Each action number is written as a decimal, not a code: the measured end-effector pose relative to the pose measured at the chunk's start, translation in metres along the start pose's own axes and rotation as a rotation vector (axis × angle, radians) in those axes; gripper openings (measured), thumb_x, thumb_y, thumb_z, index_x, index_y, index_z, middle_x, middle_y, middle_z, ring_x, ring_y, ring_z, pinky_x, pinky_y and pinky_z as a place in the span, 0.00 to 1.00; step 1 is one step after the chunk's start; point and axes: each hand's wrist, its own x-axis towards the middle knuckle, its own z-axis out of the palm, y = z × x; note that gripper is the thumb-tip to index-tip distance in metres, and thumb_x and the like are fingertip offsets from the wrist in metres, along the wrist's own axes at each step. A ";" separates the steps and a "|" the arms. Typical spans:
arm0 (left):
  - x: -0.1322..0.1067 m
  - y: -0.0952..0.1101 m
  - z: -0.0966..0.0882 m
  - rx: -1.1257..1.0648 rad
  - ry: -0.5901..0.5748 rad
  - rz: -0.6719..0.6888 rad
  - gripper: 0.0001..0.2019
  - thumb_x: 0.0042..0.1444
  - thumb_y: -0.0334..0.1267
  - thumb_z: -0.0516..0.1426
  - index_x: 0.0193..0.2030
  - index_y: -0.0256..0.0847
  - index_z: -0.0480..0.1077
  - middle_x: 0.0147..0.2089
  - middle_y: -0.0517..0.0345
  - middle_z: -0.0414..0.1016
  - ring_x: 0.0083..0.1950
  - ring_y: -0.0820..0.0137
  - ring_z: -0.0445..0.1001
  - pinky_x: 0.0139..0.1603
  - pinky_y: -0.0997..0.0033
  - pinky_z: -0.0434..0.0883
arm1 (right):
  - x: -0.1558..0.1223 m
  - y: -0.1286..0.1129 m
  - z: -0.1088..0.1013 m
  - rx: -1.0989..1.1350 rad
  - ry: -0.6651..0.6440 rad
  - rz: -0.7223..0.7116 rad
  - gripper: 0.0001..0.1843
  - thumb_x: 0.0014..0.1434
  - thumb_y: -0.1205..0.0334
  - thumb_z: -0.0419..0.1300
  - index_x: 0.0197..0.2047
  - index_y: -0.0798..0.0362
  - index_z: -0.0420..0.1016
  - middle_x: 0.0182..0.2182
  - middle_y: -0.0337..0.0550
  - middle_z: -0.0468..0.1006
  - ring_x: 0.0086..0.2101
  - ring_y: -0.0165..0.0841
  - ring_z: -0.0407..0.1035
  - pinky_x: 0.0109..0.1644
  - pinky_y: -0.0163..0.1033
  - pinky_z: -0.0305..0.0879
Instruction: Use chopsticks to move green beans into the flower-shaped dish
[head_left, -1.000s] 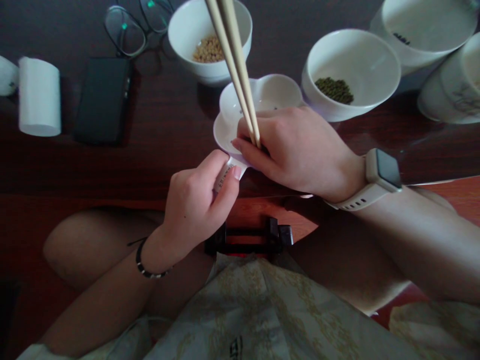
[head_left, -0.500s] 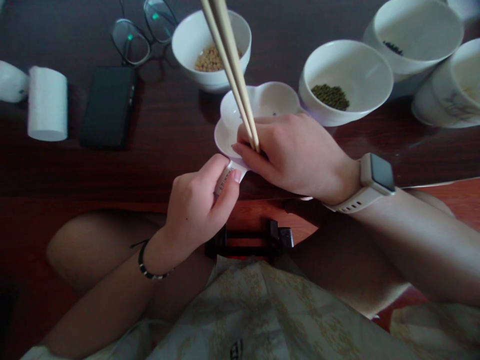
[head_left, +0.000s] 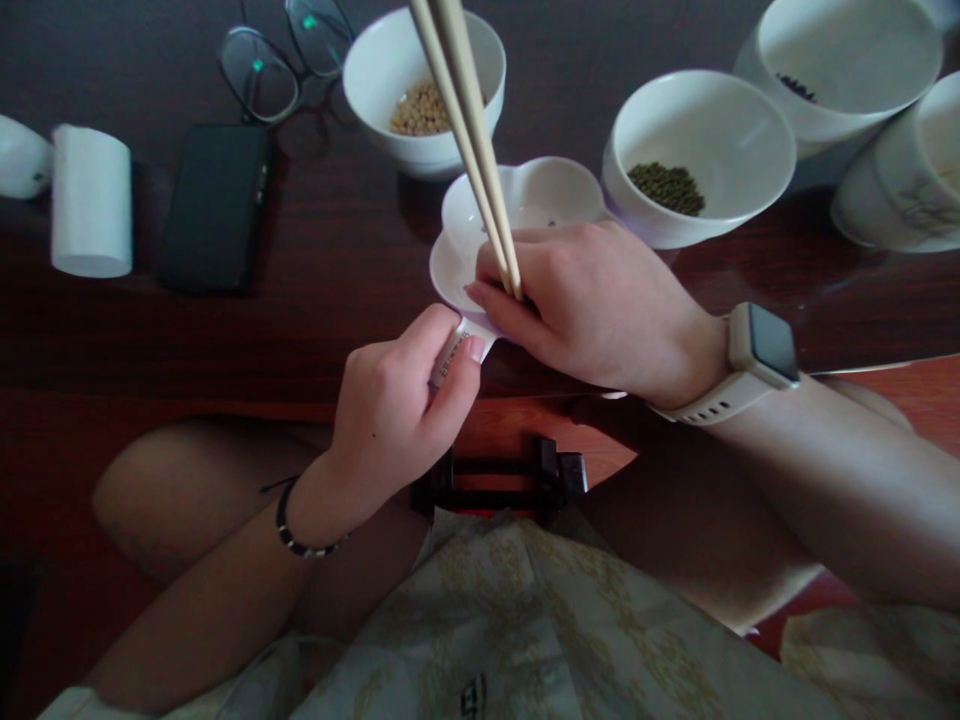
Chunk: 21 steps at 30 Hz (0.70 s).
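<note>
My left hand pinches the short handle of a white lobed dish at the table's near edge; printed lettering shows on the handle. My right hand is closed around a pair of pale chopsticks, whose long ends point up and away over the dish. It covers the dish's right and near parts. A few small dark specks show in the dish's far lobe. Beyond the dish stands a white bowl of tan beans. To its right, another white bowl holds green beans.
At the far right are a white bowl with dark beans and a patterned cup. On the left lie eyeglasses, a black box-like object and a white cylinder. The dark table's near edge runs below the dish.
The view has shifted slightly, with the bowls on the right a little farther right. Both hands keep the same grip, on the dish handle and the chopsticks.
</note>
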 end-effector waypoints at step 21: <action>-0.001 0.004 0.000 -0.039 0.000 -0.047 0.14 0.73 0.44 0.52 0.35 0.46 0.69 0.24 0.61 0.71 0.23 0.69 0.69 0.25 0.66 0.62 | 0.001 0.001 0.000 0.063 -0.015 0.063 0.23 0.72 0.48 0.44 0.52 0.35 0.81 0.42 0.48 0.85 0.41 0.54 0.75 0.38 0.49 0.55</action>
